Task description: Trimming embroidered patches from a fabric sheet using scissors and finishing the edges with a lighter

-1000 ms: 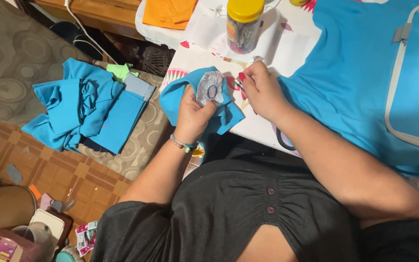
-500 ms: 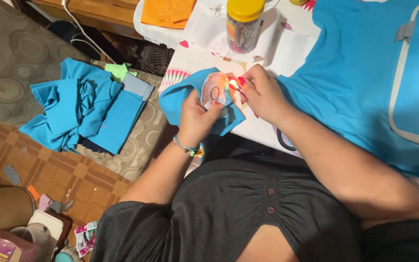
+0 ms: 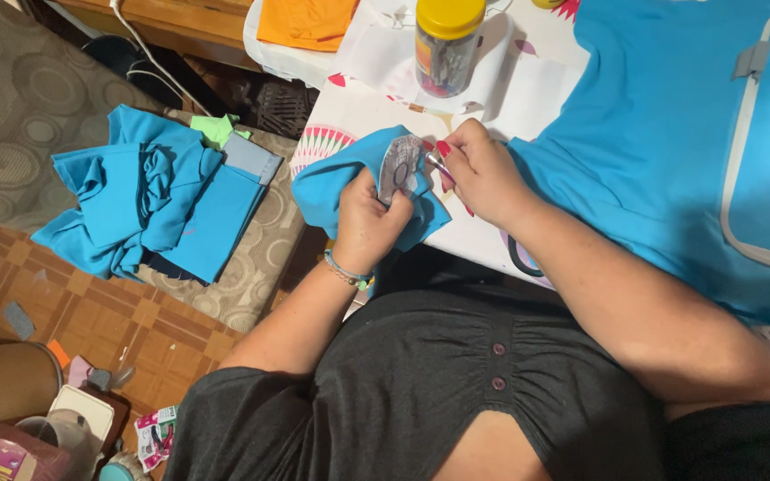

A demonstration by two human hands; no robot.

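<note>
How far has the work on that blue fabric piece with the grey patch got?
Done: cannot tell.
In hand: left hand grips the blue fabric piece; right hand works a thin tool at its grey patch.
Left: a pile of blue fabric lies beside the table.

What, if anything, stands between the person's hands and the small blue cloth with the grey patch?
Nothing visible does. The left hand already grips the blue cloth, and the right hand touches its grey patch with a thin tool whose kind I cannot tell.
</note>
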